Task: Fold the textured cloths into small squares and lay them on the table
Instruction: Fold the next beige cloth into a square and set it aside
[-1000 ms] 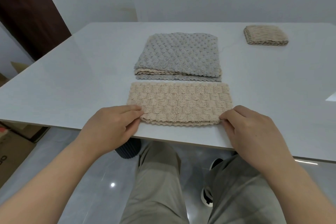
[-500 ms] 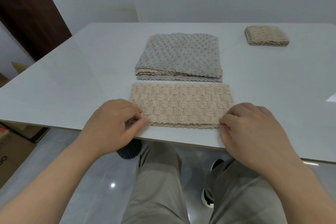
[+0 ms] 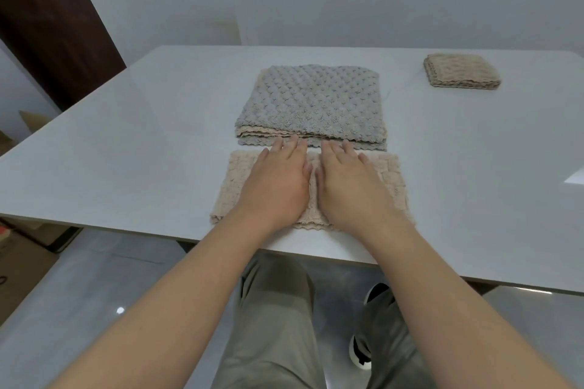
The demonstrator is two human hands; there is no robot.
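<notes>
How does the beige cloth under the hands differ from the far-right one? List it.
The near cloth is a wide, thin strip; the far cloth a small, thick square. Left hand and right hand press flat on the near cloth; nothing touches the far cloth. Both are beige, textured.

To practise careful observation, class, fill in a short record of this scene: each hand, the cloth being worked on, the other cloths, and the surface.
left hand: flat, fingers straight, pressing on the beige cloth near its middle
right hand: flat beside the left one, pressing the same cloth
beige cloth: folded into a long strip, lying by the near edge
cloth stack: grey on top, just behind the strip
folded square: beige, far right, apart from the rest
table: white, glossy
</notes>
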